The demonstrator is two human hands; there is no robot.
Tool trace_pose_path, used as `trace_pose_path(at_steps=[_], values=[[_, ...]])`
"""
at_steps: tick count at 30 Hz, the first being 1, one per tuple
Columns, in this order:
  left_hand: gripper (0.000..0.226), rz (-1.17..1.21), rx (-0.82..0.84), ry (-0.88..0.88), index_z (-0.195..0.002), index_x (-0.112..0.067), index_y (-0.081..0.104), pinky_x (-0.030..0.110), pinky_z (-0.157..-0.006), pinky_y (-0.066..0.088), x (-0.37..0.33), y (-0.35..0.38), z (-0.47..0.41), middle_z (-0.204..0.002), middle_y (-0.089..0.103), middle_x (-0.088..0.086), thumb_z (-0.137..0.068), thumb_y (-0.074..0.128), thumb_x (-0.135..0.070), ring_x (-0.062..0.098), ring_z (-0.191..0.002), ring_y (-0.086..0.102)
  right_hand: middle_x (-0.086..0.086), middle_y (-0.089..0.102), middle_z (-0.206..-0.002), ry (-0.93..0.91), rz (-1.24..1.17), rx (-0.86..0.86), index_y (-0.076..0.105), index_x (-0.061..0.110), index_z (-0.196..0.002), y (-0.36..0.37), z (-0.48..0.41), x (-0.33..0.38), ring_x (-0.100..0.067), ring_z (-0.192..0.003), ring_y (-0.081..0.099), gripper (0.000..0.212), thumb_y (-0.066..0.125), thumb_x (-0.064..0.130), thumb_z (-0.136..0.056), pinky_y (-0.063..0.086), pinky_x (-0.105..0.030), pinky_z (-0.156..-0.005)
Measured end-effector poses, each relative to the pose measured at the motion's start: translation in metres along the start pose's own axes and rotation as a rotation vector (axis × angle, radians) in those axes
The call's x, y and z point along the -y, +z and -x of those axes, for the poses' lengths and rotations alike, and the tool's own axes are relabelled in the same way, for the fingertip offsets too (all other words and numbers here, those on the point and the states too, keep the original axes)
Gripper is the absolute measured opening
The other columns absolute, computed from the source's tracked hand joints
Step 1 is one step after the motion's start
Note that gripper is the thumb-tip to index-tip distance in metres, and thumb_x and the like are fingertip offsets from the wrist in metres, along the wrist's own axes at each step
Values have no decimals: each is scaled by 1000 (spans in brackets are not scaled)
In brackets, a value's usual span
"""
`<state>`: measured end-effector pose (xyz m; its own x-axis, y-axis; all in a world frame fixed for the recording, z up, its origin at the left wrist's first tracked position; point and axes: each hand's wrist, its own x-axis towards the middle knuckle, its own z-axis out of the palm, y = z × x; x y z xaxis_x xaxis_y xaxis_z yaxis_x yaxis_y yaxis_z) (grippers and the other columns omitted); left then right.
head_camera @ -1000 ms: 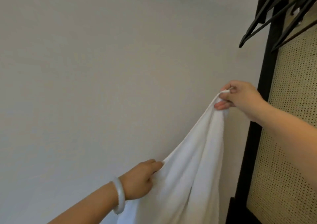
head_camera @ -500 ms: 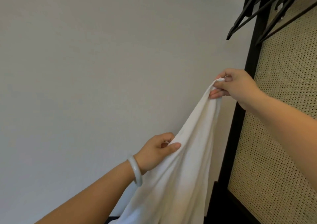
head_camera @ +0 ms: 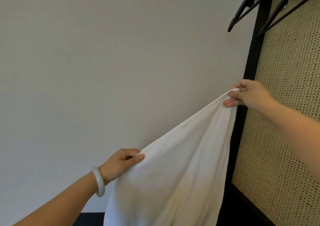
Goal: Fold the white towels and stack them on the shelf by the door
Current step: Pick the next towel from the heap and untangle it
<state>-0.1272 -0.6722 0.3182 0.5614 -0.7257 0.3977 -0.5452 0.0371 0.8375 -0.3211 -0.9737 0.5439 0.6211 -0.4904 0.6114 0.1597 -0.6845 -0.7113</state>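
A white towel (head_camera: 174, 170) hangs in the air in front of a pale wall, stretched along its top edge between my two hands. My right hand (head_camera: 249, 95) pinches one upper corner, high at the right. My left hand (head_camera: 121, 163), with a pale bangle on the wrist, pinches the top edge lower at the left between thumb and fingers. The rest of the towel drops out of the frame at the bottom. No shelf shows in the head view.
A tall black-framed panel with woven cane (head_camera: 284, 121) stands at the right, just behind my right hand. Black hangers (head_camera: 256, 2) jut out from the top right corner. A dark strip of floor (head_camera: 91, 218) shows at the bottom.
My left hand has slid left along the top edge, away from my right, so the towel's upper edge is now stretched out wider. My right hand keeps its corner.
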Motion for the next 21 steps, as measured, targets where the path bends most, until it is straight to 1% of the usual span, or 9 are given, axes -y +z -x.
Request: trace_pose_path(at_steps=[2,4,8,10,12,14,16,19,21], values=[[42,-68,26,-25,-57,-21,47,16,-61,40,1,-10,3,-64,45,-7,-95,58,-35,9,-60,45,-26,66,-84,15,1,-19,57,-3,-109,-2,-2,-4,-21,-60,72,16,58,-7,-94,61,-24,-60],[42,-135,39,-58,-56,-22,47,17,-61,40,1,-21,8,-62,47,-6,-94,58,-37,9,-59,46,-27,67,-88,33,-18,-37,56,-3,-110,-7,-3,-8,-21,-61,73,17,57,-7,-94,61,-25,-60],[42,-385,-127,-8,-61,-15,55,21,-57,40,-12,-62,-4,-58,51,-8,-90,56,-45,5,-55,48,-28,70,-89,85,28,-40,57,-4,-109,-17,-6,-19,-25,-69,74,16,60,-4,-93,62,-27,-66],[41,-627,-184,46,-73,-11,66,22,-63,41,-32,-86,-27,-67,62,-8,-93,54,-44,6,-63,55,-30,69,-94,145,12,-36,57,-5,-110,-19,-8,-27,-22,-66,73,16,58,-5,-94,60,-23,-59],[35,-864,-190,57,-89,-5,70,26,-73,40,-57,-108,-58,-88,70,4,-100,52,-33,18,-83,62,-34,66,-102,238,-40,-21,54,-9,-115,-19,-9,-39,-25,-71,72,21,55,-8,-95,59,-22,-55],[35,-1037,-220,70,-92,0,68,30,-80,37,-92,-124,-88,-98,70,14,-102,49,-27,27,-93,62,-36,64,-106,281,-91,-43,53,-11,-120,-17,-14,-47,-28,-77,70,25,54,-8,-95,60,-22,-56],[36,-1111,-323,135,-89,3,67,32,-78,36,-144,-139,-110,-99,69,20,-102,49,-24,31,-94,62,-35,64,-106,206,-140,-163,55,-7,-114,-17,-26,-38,-27,-76,70,17,53,-7,-97,59,-21,-55],[35,-1052,-623,308,-82,7,66,34,-71,32,-233,-163,-130,-90,66,26,-100,53,-19,35,-89,60,-30,66,-98,-22,-247,-415,55,3,-92,-29,-56,7,-24,-70,69,12,50,-5,-98,56,-17,-54],[36,-1033,-733,364,-80,8,65,35,-72,34,-279,-180,-133,-86,65,27,-100,53,-19,35,-85,58,-25,67,-84,-105,-224,-466,56,5,-96,-41,-69,40,-21,-57,67,6,52,1,-99,53,-17,-47]])
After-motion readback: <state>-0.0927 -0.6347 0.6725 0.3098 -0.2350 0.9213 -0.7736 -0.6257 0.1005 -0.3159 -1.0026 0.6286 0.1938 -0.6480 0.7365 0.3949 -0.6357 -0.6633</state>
